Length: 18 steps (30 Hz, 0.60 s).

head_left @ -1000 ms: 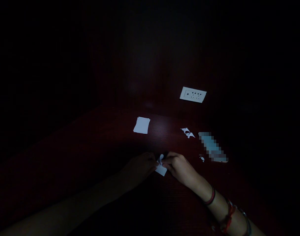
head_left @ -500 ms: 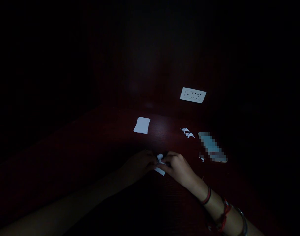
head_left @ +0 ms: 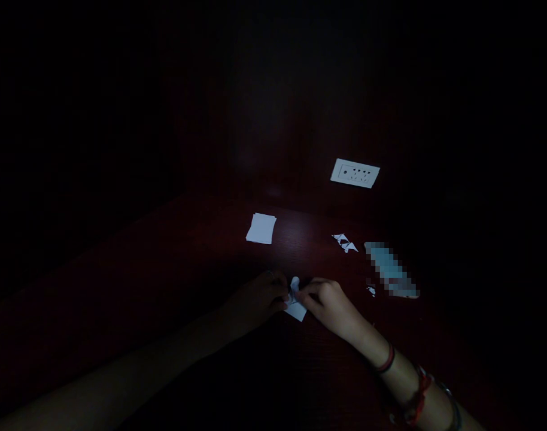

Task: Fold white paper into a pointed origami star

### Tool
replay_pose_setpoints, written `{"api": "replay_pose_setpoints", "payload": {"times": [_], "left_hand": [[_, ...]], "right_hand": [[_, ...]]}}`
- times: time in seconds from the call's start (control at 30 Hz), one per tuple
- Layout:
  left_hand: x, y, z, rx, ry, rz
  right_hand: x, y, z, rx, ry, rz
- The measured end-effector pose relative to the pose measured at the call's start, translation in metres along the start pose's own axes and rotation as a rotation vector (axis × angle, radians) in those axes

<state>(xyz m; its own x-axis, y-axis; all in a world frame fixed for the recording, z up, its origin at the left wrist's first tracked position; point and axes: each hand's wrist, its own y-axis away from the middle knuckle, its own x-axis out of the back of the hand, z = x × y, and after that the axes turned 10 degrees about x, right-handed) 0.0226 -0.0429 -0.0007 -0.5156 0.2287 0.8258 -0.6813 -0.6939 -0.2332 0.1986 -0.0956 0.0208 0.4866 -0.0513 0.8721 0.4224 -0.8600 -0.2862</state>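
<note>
I am pinching paper [head_left: 297, 310] with left hand [head_left: 260, 297] and right hand [head_left: 331, 304]; it is seeming light, soft, crease-prone, best held edgewise.

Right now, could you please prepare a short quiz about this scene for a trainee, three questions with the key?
1. True or false: the left hand and the right hand both touch the small white paper.
2. On which arm do bracelets show?
3. Which lies closest to the pixelated flat object: A) paper stack, B) tiny white scraps, C) wall socket?

Key: 1 true; 2 the right arm; 3 B.
</note>
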Motion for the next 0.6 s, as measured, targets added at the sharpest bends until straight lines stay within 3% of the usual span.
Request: {"api": "replay_pose_setpoints", "payload": {"times": [0.37, 0.6], "left_hand": [[0.002, 0.0016, 0.0033, -0.003, 0.001, 0.002], [0.0015, 0.0002, 0.0027, 0.014, 0.002, 0.0]], "right_hand": [[-0.002, -0.0023, 0.0038, -0.163, -0.112, 0.104], [-0.0023, -0.0031, 0.0015, -0.144, -0.086, 0.091]]}}
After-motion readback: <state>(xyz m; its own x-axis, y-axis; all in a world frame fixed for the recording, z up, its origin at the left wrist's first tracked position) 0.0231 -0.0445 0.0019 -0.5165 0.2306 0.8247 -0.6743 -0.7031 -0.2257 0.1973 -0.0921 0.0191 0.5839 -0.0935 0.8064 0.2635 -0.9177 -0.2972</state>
